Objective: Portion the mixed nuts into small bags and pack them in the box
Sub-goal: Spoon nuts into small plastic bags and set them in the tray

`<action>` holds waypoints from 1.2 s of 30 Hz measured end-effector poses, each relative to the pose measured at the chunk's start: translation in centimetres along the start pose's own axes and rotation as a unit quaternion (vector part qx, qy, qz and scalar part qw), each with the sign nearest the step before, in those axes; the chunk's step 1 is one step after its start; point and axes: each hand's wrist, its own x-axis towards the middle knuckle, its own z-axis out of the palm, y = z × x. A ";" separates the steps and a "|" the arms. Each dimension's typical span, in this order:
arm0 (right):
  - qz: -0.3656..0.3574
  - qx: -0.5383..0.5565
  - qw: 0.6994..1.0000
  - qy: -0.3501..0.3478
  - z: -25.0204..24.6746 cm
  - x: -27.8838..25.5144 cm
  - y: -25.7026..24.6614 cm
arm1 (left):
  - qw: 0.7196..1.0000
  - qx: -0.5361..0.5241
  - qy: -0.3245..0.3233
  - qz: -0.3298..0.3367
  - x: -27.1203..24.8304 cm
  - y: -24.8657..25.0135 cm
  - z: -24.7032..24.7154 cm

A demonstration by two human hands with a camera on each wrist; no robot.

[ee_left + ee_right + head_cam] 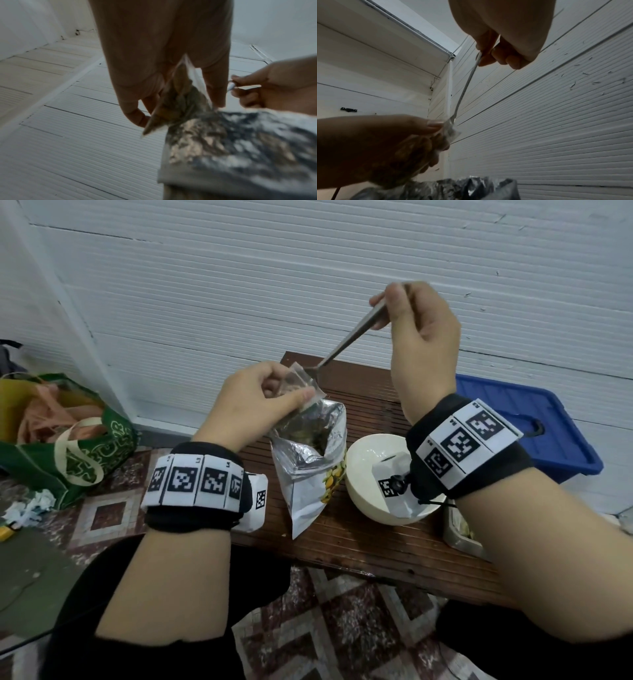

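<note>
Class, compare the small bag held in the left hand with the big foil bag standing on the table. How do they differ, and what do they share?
The small bag is clear plastic; the foil bag is silvery and opaque, with printing outside. The small bag is much smaller. The left hand pinches the small bag up in the air, while the foil bag stands on the table. Both are open at the top and hold nuts.

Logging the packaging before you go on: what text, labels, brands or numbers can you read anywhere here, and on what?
Green tote bag: pale decorative lettering, not legible.
Foil nut bag: yellow printed picture only; no words show.
Left wrist band and right wrist band: black-and-white coded squares with tiny characters above, too small to read.
Small clear bag, spoon, white bowl, blue bin: no text.
</note>
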 end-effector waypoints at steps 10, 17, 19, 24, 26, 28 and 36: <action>0.089 -0.054 0.990 0.100 -1.6 -0.9 1.8 | 0.999 -0.031 -0.023 -0.036 -0.4 -0.8 -2.0; -0.078 -0.200 0.966 -0.145 0.1 -5.1 3.7 | 0.998 -0.017 -0.046 -0.035 -0.5 -0.8 -1.6; -0.145 -0.236 0.946 -0.168 0.6 -6.1 4.6 | 0.998 -0.013 -0.050 -0.034 -0.6 -0.6 -1.6; -0.175 -0.251 0.931 -0.199 1.1 -7.0 4.8 | 0.998 -0.016 -0.056 -0.034 -0.8 -0.4 -1.6; -0.155 -0.238 0.939 -0.194 1.0 -6.9 4.5 | 0.998 -0.016 -0.059 -0.036 -0.7 -0.4 -1.6; -0.126 -0.224 0.946 -0.196 0.9 -6.7 4.3 | 0.997 -0.018 -0.060 -0.037 -0.7 -0.4 -1.6; 0.028 -0.174 0.964 -0.199 0.9 -7.0 4.3 | 0.997 -0.011 -0.064 -0.036 -0.7 -0.6 -1.7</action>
